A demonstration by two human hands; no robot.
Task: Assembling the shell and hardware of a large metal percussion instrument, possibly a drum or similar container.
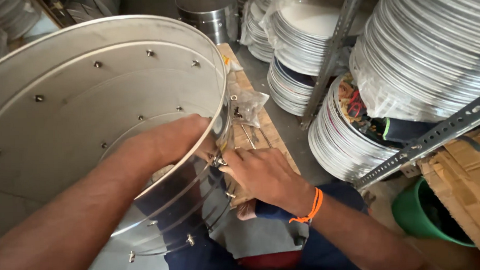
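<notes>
A bare left forearm fills the lower left foreground, reaching over the rim and into a large round stainless steel drum (74, 119) that lies tilted on its side across the person's lap, its open mouth facing the camera. The left hand (171, 140) presses curled against the inner wall near the rim; what it grips, if anything, is hidden. The right hand (265, 174), with an orange thread bracelet (311, 207) at the wrist, pinches a small bolt or nut (218, 162) on the outside wall just opposite. One drum shows here, with about ten bolt ends visible around its inside and several more along the outer seam. Behind it lies a wooden board (266, 131) carrying one clear plastic bag of fasteners (247, 105). At least five stacks of steel plates (433, 43) crowd a slotted metal rack (332, 46), and one green bucket (418, 211) stands at the right. The fastener looks likely to slip from the fingertips, and the thin rim could cut the forearm if the drum rolls.
</notes>
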